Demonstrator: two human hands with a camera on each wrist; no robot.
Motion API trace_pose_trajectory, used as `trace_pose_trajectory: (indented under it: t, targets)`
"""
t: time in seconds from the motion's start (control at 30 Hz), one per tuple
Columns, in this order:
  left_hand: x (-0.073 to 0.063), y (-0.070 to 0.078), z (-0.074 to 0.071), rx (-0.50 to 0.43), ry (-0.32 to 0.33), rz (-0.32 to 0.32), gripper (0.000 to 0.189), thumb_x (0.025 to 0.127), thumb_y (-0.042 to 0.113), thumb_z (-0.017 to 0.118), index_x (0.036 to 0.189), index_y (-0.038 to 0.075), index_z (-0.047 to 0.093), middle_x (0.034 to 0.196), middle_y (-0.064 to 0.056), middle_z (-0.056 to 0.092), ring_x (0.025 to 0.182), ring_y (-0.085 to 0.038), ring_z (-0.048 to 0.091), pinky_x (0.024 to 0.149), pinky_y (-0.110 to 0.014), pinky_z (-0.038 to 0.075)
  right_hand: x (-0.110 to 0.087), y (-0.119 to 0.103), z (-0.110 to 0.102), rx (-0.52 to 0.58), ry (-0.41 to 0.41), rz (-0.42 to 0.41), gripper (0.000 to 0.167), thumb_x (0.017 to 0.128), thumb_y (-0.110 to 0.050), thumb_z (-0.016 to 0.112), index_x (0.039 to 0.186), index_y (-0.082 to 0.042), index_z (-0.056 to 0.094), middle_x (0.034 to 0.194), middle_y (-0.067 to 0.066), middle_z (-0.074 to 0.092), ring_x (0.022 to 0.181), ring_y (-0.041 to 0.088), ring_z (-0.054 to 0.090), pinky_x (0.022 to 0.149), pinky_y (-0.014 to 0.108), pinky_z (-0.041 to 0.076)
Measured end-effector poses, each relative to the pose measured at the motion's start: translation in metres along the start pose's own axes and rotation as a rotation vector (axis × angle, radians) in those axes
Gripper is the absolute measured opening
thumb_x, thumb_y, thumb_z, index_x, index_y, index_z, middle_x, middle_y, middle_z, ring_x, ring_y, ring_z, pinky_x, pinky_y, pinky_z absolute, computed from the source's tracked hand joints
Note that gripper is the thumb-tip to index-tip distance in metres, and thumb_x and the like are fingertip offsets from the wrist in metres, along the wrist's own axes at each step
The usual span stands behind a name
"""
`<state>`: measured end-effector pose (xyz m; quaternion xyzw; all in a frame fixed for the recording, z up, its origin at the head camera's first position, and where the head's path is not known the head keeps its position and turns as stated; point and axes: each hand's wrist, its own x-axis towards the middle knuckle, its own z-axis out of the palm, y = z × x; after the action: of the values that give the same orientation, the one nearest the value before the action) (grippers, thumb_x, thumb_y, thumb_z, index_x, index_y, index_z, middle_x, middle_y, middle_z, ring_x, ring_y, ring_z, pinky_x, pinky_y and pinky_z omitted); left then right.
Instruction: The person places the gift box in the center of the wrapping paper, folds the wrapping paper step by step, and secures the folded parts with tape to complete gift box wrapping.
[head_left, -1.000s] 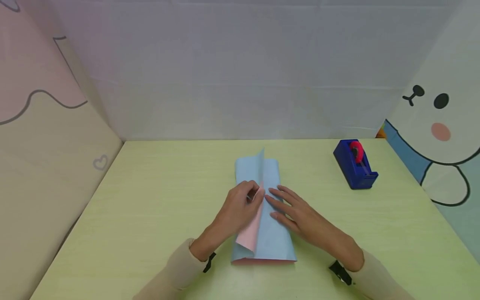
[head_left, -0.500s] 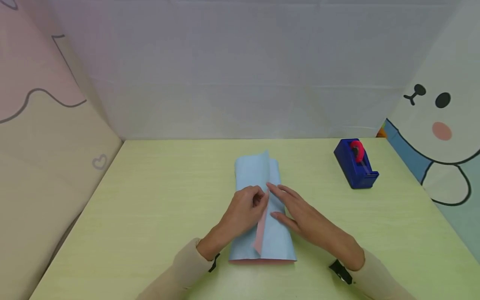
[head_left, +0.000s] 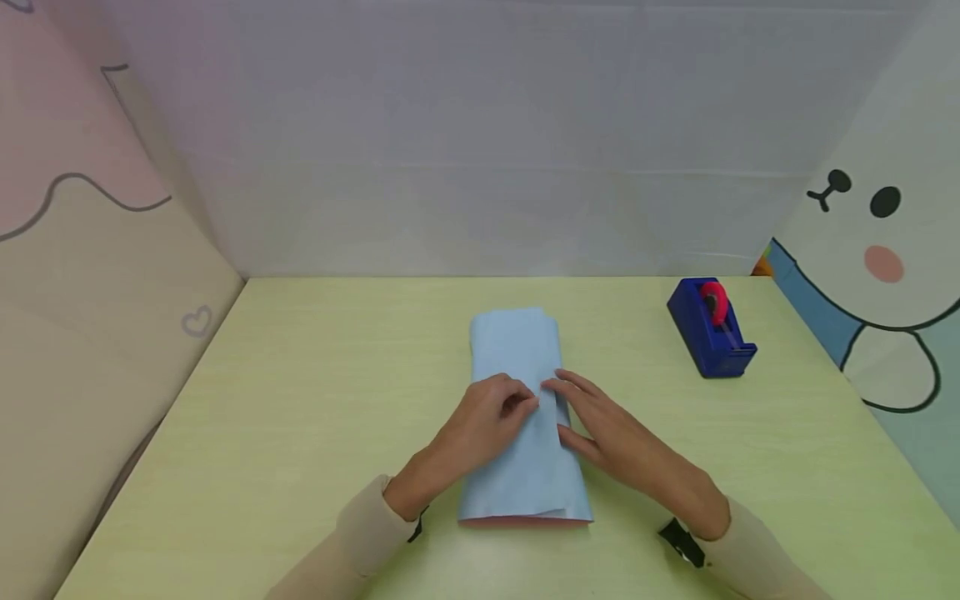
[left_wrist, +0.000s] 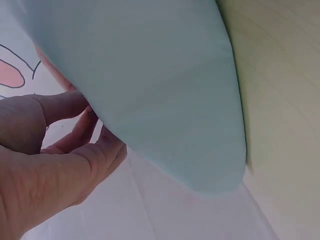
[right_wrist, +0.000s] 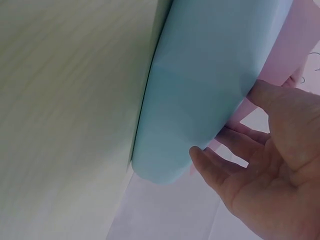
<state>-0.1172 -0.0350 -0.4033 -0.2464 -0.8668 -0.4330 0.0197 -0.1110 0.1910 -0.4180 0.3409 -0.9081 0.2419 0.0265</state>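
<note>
The left hand (head_left: 483,421) is pinching the loose flap of the blue paper (head_left: 517,487), lying in the middle of the worktop (head_left: 337,358); the right hand (head_left: 611,433) is touching its right side with relaxed fingers, grasping nothing. One layer is, I judge, being folded over the other, and the next move is probably calling for keeping this overlap flat. A tape dispenser (head_left: 703,337) (dark blue, with a red roll (head_left: 717,302)) is standing far right; behind, a pale sheet (head_left: 480,142) is hanging between printed panels (head_left: 892,267).
</note>
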Motion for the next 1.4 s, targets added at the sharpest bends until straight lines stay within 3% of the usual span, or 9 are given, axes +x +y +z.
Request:
trace_pose_trajectory:
  t: [0.2, 0.4, 0.53, 0.77, 1.03, 1.13, 1.2, 1.3, 1.4]
  targets:
    - [-0.008, -0.008, -0.010, 0.106, -0.016, 0.107, 0.010, 0.095, 0.002, 0.072, 0.104, 0.002, 0.076, 0.107, -0.009, 0.069, 0.102, -0.024, 0.063, 0.087, -0.035, 0.055, 0.001, 0.000, 0.000, 0.016, -0.021, 0.010, 0.050, 0.099, -0.012, 0.069, 0.144, 0.000, 0.048, 0.153, 0.021, 0.045, 0.144, 0.035, 0.042, 0.110, 0.051, 0.043]
    - [-0.014, -0.018, -0.021, 0.258, -0.153, 0.229, 0.033, 0.100, 0.009, 0.068, 0.131, -0.004, 0.066, 0.140, -0.022, 0.057, 0.134, -0.037, 0.052, 0.109, -0.046, 0.046, 0.000, -0.001, 0.000, 0.012, -0.033, 0.010, 0.049, 0.100, -0.009, 0.067, 0.143, 0.000, 0.047, 0.154, 0.022, 0.044, 0.144, 0.037, 0.042, 0.109, 0.053, 0.043]
    - [-0.017, -0.025, -0.023, 0.305, -0.214, 0.266, 0.040, 0.103, 0.011, 0.063, 0.141, -0.003, 0.059, 0.149, -0.024, 0.049, 0.141, -0.037, 0.045, 0.113, -0.045, 0.042, 0.000, -0.001, 0.001, 0.003, -0.034, -0.002, 0.049, 0.101, -0.008, 0.066, 0.144, 0.000, 0.046, 0.154, 0.022, 0.043, 0.144, 0.037, 0.042, 0.109, 0.054, 0.043]
    - [-0.019, -0.030, -0.021, 0.323, -0.240, 0.285, 0.042, 0.105, 0.013, 0.061, 0.144, 0.001, 0.057, 0.152, -0.024, 0.046, 0.143, -0.037, 0.042, 0.114, -0.044, 0.040, -0.002, 0.000, 0.001, -0.021, -0.022, -0.051, 0.050, 0.101, -0.007, 0.065, 0.145, 0.004, 0.044, 0.153, 0.023, 0.044, 0.142, 0.037, 0.044, 0.109, 0.053, 0.043]
    - [-0.020, -0.031, -0.021, 0.328, -0.226, 0.301, 0.041, 0.105, 0.013, 0.060, 0.144, 0.001, 0.058, 0.152, -0.025, 0.045, 0.143, -0.038, 0.042, 0.114, -0.046, 0.040, 0.000, -0.003, 0.002, -0.016, 0.063, -0.005, 0.032, 0.106, -0.014, 0.059, 0.135, -0.003, 0.062, 0.156, 0.015, 0.044, 0.138, 0.033, 0.049, 0.105, 0.049, 0.048]
    - [-0.019, -0.032, -0.020, 0.319, -0.215, 0.287, 0.041, 0.105, 0.014, 0.060, 0.145, 0.003, 0.058, 0.152, -0.024, 0.044, 0.143, -0.038, 0.041, 0.113, -0.046, 0.042, 0.001, -0.005, 0.003, -0.008, 0.104, 0.035, 0.033, 0.103, -0.020, 0.065, 0.133, -0.006, 0.067, 0.152, 0.012, 0.047, 0.125, 0.028, 0.059, 0.095, 0.045, 0.055]
    - [-0.019, -0.031, -0.019, 0.318, -0.192, 0.270, 0.040, 0.104, 0.014, 0.062, 0.143, 0.004, 0.060, 0.151, -0.024, 0.046, 0.142, -0.038, 0.042, 0.111, -0.046, 0.044, 0.002, -0.006, 0.004, -0.005, 0.117, 0.045, 0.036, 0.100, -0.022, 0.069, 0.133, -0.006, 0.068, 0.149, 0.012, 0.050, 0.103, 0.019, 0.067, 0.083, 0.036, 0.059]
    - [-0.019, -0.029, -0.016, 0.360, -0.116, 0.240, 0.040, 0.102, 0.017, 0.067, 0.139, 0.004, 0.064, 0.145, -0.024, 0.051, 0.137, -0.038, 0.047, 0.105, -0.044, 0.050, 0.003, -0.006, 0.006, 0.005, 0.124, 0.040, 0.039, 0.098, -0.018, 0.072, 0.134, -0.004, 0.067, 0.145, 0.014, 0.053, 0.078, 0.007, 0.063, 0.068, 0.025, 0.056]
    - [-0.020, -0.024, -0.011, 0.453, 0.020, 0.171, 0.043, 0.097, 0.026, 0.074, 0.131, 0.002, 0.066, 0.130, -0.024, 0.056, 0.120, -0.038, 0.052, 0.090, -0.040, 0.057, 0.004, -0.007, 0.009, 0.006, 0.137, 0.024, 0.040, 0.097, -0.013, 0.072, 0.135, -0.001, 0.066, 0.143, 0.016, 0.054, 0.071, 0.004, 0.059, 0.065, 0.023, 0.054]
